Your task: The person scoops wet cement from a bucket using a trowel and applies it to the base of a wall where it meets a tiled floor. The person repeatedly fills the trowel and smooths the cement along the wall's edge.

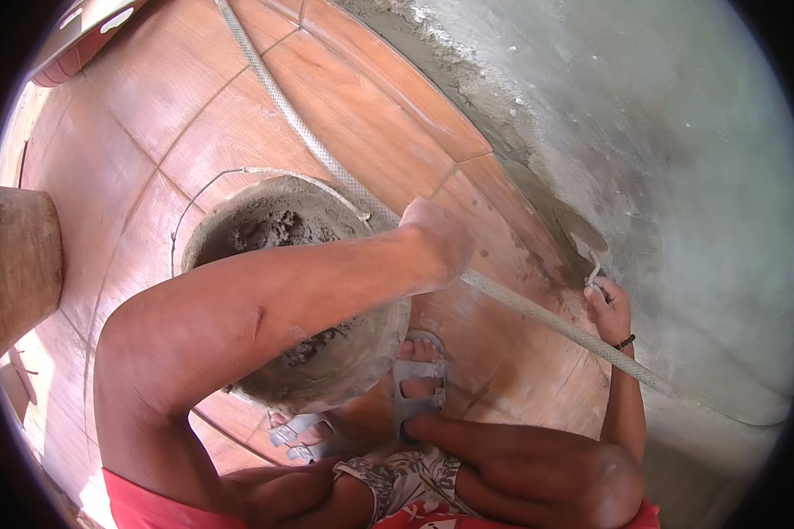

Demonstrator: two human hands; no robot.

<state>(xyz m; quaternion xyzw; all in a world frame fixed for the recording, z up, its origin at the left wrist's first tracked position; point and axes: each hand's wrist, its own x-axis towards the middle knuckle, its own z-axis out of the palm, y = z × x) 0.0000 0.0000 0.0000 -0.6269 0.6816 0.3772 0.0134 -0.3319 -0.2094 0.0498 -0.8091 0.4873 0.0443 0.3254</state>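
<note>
Trowel (583, 233) in the right hand (610, 313): its blade sits by the grey wall (706, 167), at the skirting tiles (513, 207) along the edge of the tiled floor (123, 238). Thumb and fingers pinch its handle. The left hand (439, 247) overlaps the hose (538, 310), near the bucket (384, 357) of mortar (278, 231); its fingers are hidden, so I cannot tell their state.

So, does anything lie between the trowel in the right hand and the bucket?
Yes: the hose runs diagonally between the trowel and the bucket; in this view, the left hand also shows between them.
</note>
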